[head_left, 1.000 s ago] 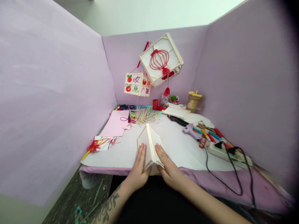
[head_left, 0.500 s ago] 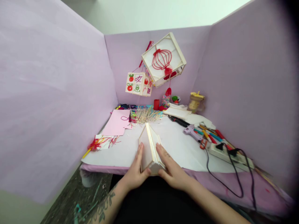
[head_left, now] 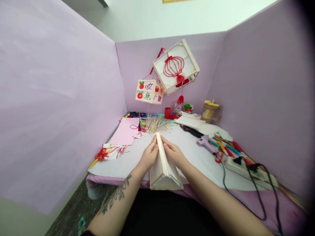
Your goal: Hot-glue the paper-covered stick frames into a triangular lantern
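A tent-shaped piece made of white panels edged with thin wooden sticks, a paper lantern frame (head_left: 157, 178), stands at the front edge of the table with its ridge pointing away from me. On its left side my left hand (head_left: 149, 153) presses near the far end, fingers together. From the right side my right hand (head_left: 173, 152) presses opposite it, fingers bent against the panel. Between them the two ridge sticks lie close side by side. The near end shows a hollow triangular opening. My fingertips are partly hidden by the panels.
At the right lie a hot glue gun (head_left: 206, 143), black-handled pliers (head_left: 193, 131), markers (head_left: 226, 150) and a power strip (head_left: 248, 169) with trailing cords. Small sticks (head_left: 157, 123) and pink paper (head_left: 125, 131) lie farther back. Two finished lanterns (head_left: 176, 67) hang above; red yarn (head_left: 103, 152) lies left.
Both hands have slid from the near end of the lantern frame forward to its far end, still pressing its two sides. The view has shifted slightly.
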Available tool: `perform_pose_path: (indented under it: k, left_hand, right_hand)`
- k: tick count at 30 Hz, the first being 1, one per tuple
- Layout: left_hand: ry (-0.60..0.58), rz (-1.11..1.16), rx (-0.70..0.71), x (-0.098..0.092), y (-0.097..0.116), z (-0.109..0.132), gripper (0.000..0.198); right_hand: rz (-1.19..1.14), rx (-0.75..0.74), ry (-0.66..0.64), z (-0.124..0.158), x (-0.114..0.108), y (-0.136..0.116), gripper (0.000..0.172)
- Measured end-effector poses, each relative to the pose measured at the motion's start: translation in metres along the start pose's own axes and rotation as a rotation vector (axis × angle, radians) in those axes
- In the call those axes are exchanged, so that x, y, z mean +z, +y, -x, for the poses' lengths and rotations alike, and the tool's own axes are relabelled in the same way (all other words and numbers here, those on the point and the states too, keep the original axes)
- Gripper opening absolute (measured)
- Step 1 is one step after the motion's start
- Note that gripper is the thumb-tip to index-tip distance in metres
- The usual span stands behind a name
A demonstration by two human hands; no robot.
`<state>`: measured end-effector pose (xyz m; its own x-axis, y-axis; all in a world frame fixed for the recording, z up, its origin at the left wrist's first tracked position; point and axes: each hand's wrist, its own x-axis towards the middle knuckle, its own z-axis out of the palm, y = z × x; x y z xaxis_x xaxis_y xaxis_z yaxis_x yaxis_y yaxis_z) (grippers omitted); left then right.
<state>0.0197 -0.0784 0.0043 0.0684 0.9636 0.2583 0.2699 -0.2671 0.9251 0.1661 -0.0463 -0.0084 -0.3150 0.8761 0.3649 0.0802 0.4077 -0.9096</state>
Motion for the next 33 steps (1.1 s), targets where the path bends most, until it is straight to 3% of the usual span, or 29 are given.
perform_pose_path:
  k: [8, 33]
  left_hand:
    - [-0.022, 0.016, -0.024, 0.000, 0.006, 0.002, 0.059]
    - [0.024, 0.096, -0.037, 0.012, -0.002, 0.003, 0.057]
  right_hand:
    - [-0.124, -0.004, 0.019, 0.004, 0.005, -0.001, 0.055]
    - [-0.060, 0.011, 0.030, 0.008, 0.008, -0.008, 0.056]
